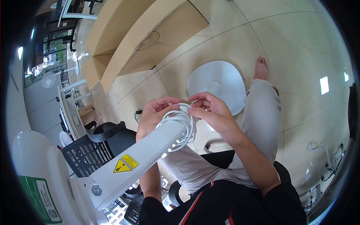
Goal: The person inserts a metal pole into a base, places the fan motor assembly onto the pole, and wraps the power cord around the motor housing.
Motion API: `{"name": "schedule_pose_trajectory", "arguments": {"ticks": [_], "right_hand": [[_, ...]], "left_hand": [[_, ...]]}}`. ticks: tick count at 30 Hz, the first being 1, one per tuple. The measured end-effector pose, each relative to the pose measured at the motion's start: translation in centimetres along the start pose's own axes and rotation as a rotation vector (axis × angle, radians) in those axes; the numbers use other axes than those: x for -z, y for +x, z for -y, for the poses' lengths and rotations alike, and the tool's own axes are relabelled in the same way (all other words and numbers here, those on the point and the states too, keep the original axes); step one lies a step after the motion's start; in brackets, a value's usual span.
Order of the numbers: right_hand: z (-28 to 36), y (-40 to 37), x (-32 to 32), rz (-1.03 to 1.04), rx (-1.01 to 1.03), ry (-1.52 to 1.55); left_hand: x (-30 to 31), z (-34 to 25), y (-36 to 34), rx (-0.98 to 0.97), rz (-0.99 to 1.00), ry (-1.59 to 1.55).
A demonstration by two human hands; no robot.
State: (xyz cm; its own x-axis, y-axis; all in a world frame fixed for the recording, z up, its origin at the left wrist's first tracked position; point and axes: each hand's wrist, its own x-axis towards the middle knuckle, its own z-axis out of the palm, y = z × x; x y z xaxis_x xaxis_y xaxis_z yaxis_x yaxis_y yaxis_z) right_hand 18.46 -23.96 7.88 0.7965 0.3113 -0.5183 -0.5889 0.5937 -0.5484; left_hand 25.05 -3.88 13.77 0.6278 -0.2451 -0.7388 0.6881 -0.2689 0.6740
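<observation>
A white fan's post (146, 150) slants across the view, with a yellow warning label on its side. Around its end hangs a coiled white power cord (190, 131). My left hand (155, 112) has its fingers closed at the top of the coil, on the cord. From the other side my right hand (213, 112) pinches the cord, thumb and forefinger at a thicker white piece (183, 108) that looks like the plug, partly covered by fingers. The fan's wide white body (37, 157), with a green label, fills the lower left.
On the tiled floor ahead lies a white rounded base plate (232, 80). An open cardboard box (172, 37) printed with a fan stands at the upper left. A black chair (93, 150) is at left. Loose cables (330, 163) lie along the right, near my bare foot's side.
</observation>
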Motion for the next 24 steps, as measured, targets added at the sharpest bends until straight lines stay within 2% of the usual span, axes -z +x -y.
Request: {"name": "schedule_pose_trajectory", "arguments": {"ticks": [7, 13, 18, 20, 22, 24], "right_hand": [[-0.5, 0.2, -0.3, -0.022, 0.041, -0.004], [-0.9, 1.1, -0.3, -0.002, 0.116, -0.034], [-0.6, 1.5, -0.1, -0.053, 0.099, -0.191], [-1.1, 1.8, 0.2, -0.099, 0.168, -0.185], [-2.1, 2.4, 0.6, -0.135, 0.224, -0.232], [-2.5, 2.7, 1.1, -0.002, 0.254, -0.228]], "left_hand": [[-0.3, 0.0, -0.5, 0.008, 0.012, -0.076], [0.3, 1.2, -1.3, -0.023, -0.054, -0.152], [-0.1, 3.2, -3.0, -0.17, -0.219, -0.225], [-0.6, 3.4, -4.9, -0.219, -0.269, -0.209], [2.0, 7.7, -6.1, -0.348, -0.339, -0.358], [3.0, 10.4, -7.5, -0.412, -0.361, -0.389]]}}
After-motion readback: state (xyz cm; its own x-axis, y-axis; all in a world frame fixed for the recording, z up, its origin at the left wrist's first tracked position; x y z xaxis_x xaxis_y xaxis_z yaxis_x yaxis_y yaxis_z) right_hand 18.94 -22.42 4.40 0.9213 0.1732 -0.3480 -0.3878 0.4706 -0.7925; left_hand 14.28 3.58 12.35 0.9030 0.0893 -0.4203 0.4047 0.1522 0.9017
